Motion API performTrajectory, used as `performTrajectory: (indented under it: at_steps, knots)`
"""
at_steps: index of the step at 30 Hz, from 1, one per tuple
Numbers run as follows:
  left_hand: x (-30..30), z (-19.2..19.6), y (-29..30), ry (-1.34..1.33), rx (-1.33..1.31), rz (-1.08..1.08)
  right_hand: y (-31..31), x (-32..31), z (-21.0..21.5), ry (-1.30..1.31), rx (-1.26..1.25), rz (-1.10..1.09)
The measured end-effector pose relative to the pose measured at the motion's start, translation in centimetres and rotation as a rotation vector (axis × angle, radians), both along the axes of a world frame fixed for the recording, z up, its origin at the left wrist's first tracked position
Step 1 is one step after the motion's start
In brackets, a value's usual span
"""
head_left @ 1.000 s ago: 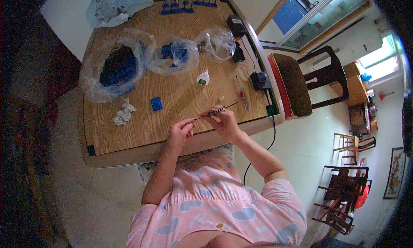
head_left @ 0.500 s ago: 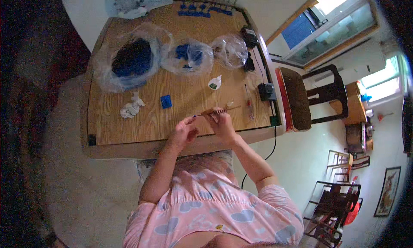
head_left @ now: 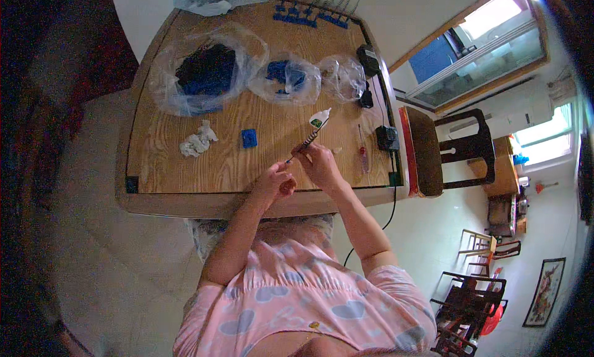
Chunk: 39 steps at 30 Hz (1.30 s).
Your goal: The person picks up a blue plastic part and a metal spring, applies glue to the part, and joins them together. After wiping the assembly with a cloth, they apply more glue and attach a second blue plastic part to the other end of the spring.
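Head view: near the surface's (head_left: 185, 171) front edge, right hand (head_left: 318, 165) pinches a coiled spring (head_left: 307, 140) (grip closed); left hand (head_left: 275, 183) pinched at its tip—steady both ends.

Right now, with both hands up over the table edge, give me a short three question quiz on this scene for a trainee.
1. True or false: the right hand holds a thin rod with a coiled spring on it.
2. How many clear plastic bags lie in the row across the middle of the wooden table? A) one B) three C) five
3. What small thing lies between the crumpled white cloth and the hands?

Key
1. True; the left hand is at the rod's near end.
2. B: the large bag, the middle bag and the small bag.
3. A small blue block.
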<state>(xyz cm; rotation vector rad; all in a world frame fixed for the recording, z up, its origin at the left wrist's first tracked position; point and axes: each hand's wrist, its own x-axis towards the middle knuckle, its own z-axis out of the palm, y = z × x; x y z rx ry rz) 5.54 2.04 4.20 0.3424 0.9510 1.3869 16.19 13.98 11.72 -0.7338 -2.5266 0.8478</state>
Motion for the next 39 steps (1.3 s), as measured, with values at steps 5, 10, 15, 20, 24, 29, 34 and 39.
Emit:
performTrajectory:
  at_steps: [5,10,15,20,24,29,34,39]
  knots:
    - [0.0,0.6,-0.1,0.051,0.015,-0.011,-0.5,-0.5,0.4,-0.076,-0.010,-0.067]
    - [-0.2,0.7,-0.2,-0.040,0.020,-0.004,-1.2,-0.2,-0.3,-0.027,0.088,-0.057]
    - [-0.3,-0.8,-0.1,-0.099,0.087,0.025,-1.6,0.1,-1.2,0.052,0.228,-0.011]
    - [-0.2,-1.4,0.3,-0.051,0.082,0.007,-1.6,0.1,-2.0,0.009,0.216,-0.088]
    - [0.1,-1.3,0.2,-0.100,0.106,0.033,-1.4,0.5,-2.5,0.008,0.208,-0.124]
    - [-0.2,-2.2,0.5,-0.025,0.106,-0.014,-1.4,0.3,-2.7,0.101,0.173,-0.112]
    - [-0.4,-2.4,0.4,-0.016,0.069,-0.032,-1.8,0.3,-1.4,0.093,0.112,-0.103]
    - [0.0,-1.0,-0.1,0.014,0.073,-0.005,-1.6,0.5,-0.8,0.112,0.079,-0.065]
